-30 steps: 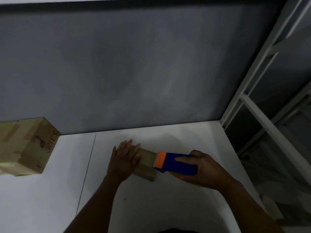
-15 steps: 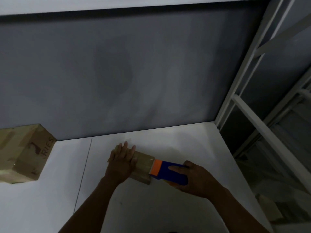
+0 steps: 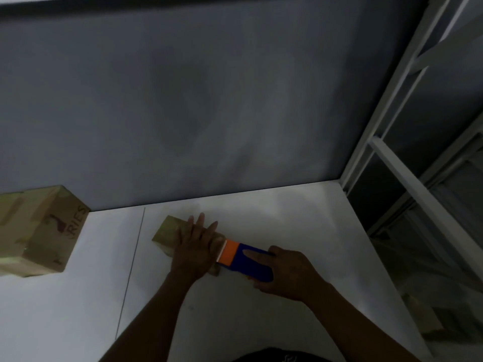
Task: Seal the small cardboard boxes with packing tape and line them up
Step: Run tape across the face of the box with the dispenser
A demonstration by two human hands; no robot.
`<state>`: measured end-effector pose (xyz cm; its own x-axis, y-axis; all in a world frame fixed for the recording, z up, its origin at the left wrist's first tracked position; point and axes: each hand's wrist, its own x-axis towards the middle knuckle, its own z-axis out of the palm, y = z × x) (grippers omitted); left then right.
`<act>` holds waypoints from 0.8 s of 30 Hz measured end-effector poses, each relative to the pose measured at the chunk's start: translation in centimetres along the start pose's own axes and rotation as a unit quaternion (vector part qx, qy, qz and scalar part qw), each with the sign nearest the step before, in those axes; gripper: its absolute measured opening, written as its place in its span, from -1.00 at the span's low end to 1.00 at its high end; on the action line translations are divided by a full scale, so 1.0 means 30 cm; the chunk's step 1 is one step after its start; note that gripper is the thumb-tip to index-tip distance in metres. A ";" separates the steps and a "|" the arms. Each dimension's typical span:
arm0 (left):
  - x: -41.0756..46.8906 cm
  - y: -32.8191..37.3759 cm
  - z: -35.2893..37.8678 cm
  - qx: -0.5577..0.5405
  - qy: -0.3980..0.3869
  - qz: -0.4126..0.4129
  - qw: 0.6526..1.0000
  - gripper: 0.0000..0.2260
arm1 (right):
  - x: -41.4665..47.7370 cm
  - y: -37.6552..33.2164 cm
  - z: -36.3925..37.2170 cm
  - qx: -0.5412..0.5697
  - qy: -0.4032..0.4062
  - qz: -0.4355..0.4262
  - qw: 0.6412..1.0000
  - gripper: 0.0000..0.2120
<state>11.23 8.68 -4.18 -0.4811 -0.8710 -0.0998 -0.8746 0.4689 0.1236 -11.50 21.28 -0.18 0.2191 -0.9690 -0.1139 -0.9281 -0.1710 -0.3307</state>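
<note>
A small cardboard box [image 3: 168, 232] lies on the white table [image 3: 287, 226] near the back wall. My left hand [image 3: 196, 246] rests flat on its top with the fingers straight, pressing it down. My right hand [image 3: 285, 274] grips a blue and orange tape dispenser [image 3: 243, 259], forefinger stretched along its top. The dispenser's orange end touches the right end of the small box. A larger taped cardboard box [image 3: 39, 231] with printed letters stands at the left edge of the view.
A grey wall [image 3: 209, 100] closes the table at the back. A white metal rack frame [image 3: 407, 163] stands along the table's right side. A thin seam [image 3: 130, 270] runs front to back across the table, left of the small box.
My left hand has slid rightward along the box top, uncovering its left part. The dispenser stays at the box's right end. The camera has shifted a little.
</note>
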 end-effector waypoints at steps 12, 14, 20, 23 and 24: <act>0.027 -0.056 0.007 0.006 -0.006 0.007 1.000 -0.32 | -0.042 0.043 -0.004 -0.007 0.092 -0.009 0.996 -0.40; 0.027 -0.059 0.011 0.011 -0.014 0.009 1.000 -0.36 | -0.038 0.038 -0.004 -0.008 0.082 0.000 0.997 -0.41; 0.030 -0.061 0.016 0.014 -0.002 0.011 1.000 -0.26 | -0.054 0.041 -0.005 -0.007 0.080 -0.012 0.997 -0.38; 0.025 -0.047 0.013 0.012 -0.003 -0.002 1.000 -0.15 | -0.040 0.042 -0.007 -0.043 0.075 0.003 0.996 -0.42; 0.023 -0.039 0.012 0.006 -0.004 -0.005 1.000 -0.14 | -0.032 0.033 -0.007 -0.053 0.076 0.005 0.996 -0.44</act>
<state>11.90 7.58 -4.74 -0.4725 -0.8746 -0.1089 -0.8801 0.4617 0.1105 -12.68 21.99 -0.21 0.1700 -0.9850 0.0291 -0.9582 -0.1722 -0.2286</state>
